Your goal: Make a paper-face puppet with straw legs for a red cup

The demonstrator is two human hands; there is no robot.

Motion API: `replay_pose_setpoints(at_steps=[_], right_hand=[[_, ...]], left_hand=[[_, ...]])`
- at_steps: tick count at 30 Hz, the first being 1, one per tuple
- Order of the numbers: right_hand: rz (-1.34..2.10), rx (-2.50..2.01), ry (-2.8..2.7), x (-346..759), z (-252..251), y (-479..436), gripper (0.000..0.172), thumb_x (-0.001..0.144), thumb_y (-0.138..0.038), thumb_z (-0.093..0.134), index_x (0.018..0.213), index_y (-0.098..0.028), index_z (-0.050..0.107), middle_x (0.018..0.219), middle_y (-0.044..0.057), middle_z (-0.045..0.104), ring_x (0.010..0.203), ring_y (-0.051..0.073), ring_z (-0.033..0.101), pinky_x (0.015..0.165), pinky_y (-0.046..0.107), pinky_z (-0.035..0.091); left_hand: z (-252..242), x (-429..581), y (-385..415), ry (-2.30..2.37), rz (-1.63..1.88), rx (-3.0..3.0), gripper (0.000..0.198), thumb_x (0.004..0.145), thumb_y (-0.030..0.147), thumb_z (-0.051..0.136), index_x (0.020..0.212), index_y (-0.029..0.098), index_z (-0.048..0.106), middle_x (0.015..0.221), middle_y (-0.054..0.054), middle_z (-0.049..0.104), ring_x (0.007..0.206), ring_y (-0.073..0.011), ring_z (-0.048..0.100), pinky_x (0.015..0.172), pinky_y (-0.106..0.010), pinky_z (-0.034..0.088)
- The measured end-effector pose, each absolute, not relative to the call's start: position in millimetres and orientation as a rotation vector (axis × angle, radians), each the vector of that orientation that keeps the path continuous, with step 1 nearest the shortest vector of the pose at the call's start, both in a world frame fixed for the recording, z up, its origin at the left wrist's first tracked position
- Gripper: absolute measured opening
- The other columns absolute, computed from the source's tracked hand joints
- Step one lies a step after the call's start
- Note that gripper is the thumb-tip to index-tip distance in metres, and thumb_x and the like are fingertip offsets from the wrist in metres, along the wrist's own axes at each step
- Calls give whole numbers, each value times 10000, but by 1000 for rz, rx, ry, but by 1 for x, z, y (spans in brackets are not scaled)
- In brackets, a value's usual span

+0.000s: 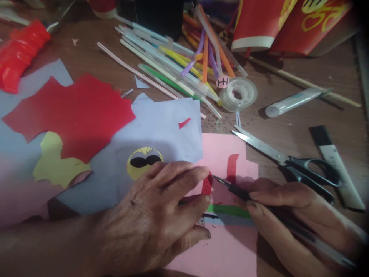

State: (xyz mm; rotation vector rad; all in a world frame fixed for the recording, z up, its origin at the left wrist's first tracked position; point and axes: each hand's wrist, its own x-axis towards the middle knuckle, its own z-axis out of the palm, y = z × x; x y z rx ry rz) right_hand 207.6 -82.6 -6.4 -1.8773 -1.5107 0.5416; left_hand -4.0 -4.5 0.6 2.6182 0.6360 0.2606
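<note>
My left hand lies on the papers, its forefinger and thumb pinching a small red paper piece against the pink sheet. My right hand grips a black pen, whose tip touches the red piece's right edge. A second red strip lies just above on the pink sheet. A green strip crosses the sheet below the pen. A yellow round face with black eyes peeks out above my left knuckles, on a pale blue sheet.
Black-handled scissors lie open to the right, a ruler beyond them. A tape roll, a white tube, several coloured straws and red paper cups fill the back. Red paper and yellow paper scraps lie left.
</note>
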Motion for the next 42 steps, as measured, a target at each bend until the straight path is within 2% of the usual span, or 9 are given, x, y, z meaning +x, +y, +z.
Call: replay_pose_setpoints(at_steps=[4,12,21,30,37,42], right_hand=[[493,-1823,-1548,208,-10,-82,43,770,-330,646,777,-289,636,836,-48,724,701,147,681,680,272,496],[599,-1822,-1626,209,-5,-79,59,768,-271,658,817,-280,625,845,-48,724,710,155,695,608,257,513],[643,-1726,-1748,213,-5,-75,66,791,-250,627,853,-269,612,859,-30,729,730,170,709,582,249,540],[445,-1769,-1777,210,-7,-76,63,817,-328,576,822,-283,619,805,-17,735,663,196,697,536,298,530],[563,-1859,-1642,209,-4,-78,24,791,-286,639,810,-290,624,817,-50,712,712,140,671,698,269,466],[589,-1852,-1630,208,-3,-78,41,785,-266,653,803,-281,619,811,-65,696,735,113,649,721,231,449]], left_hand=[[1,-3,-4,634,239,2599,244,851,308,559,1068,217,622,1352,-81,465,1132,-273,470,843,-404,413],[1,-5,-6,674,250,2577,223,856,308,556,1055,234,625,1350,-74,469,1199,-265,411,919,-425,380],[2,-4,-5,655,264,2594,227,851,324,562,1039,222,637,1338,-83,481,1161,-277,443,881,-422,404],[1,-4,-4,642,263,2593,221,858,310,553,1042,213,629,1345,-94,469,1183,-268,418,888,-420,394],[0,-5,-5,642,250,2589,235,866,296,545,1072,208,614,1352,-97,463,1200,-267,404,899,-414,386],[0,-5,-6,649,236,2577,224,870,294,542,1066,209,609,1359,-91,451,1207,-260,393,907,-405,372]])
